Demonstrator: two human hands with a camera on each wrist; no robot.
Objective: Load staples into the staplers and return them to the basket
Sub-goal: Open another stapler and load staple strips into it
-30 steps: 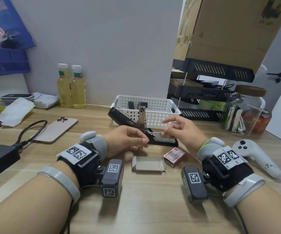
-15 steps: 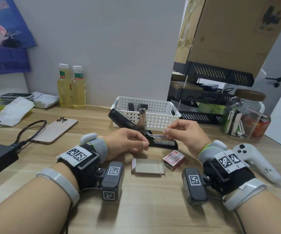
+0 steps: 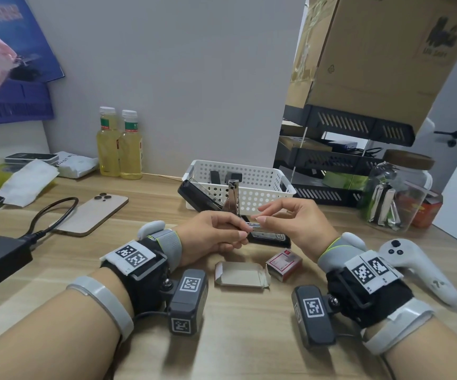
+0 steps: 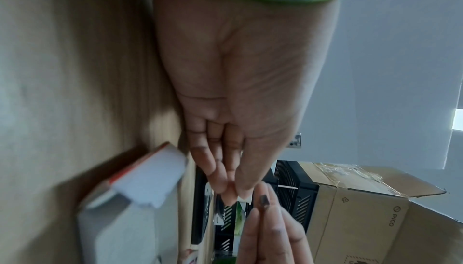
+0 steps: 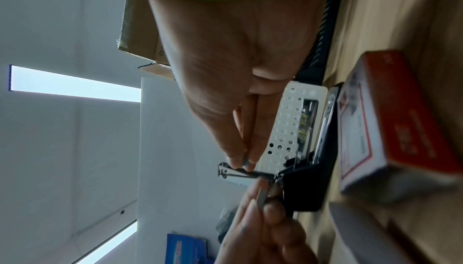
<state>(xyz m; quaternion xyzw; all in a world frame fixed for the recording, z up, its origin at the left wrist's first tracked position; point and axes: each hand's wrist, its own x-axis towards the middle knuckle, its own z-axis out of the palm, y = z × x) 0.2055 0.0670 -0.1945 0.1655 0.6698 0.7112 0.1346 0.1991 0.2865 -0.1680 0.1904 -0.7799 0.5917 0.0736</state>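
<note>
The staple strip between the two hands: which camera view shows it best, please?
The right wrist view. There the staple strip shows as a shiny metal bar pinched at both ends by the right hand and the left hand. The head view shows only a short glint between the fingertips. The left wrist view shows only one small dark end.

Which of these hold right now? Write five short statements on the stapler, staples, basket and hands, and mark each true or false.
1. The black stapler lies open on the wooden desk. True.
2. The white basket stands in front of the hands. False: it stands behind them, by the wall.
3. The right hand pinches a staple strip. True.
4. The red staple box sits inside the basket. False: it lies on the desk beside an opened cardboard tray.
5. The left hand lies flat, fingers straight. False: its fingers curl round the stapler's open metal part.
</note>
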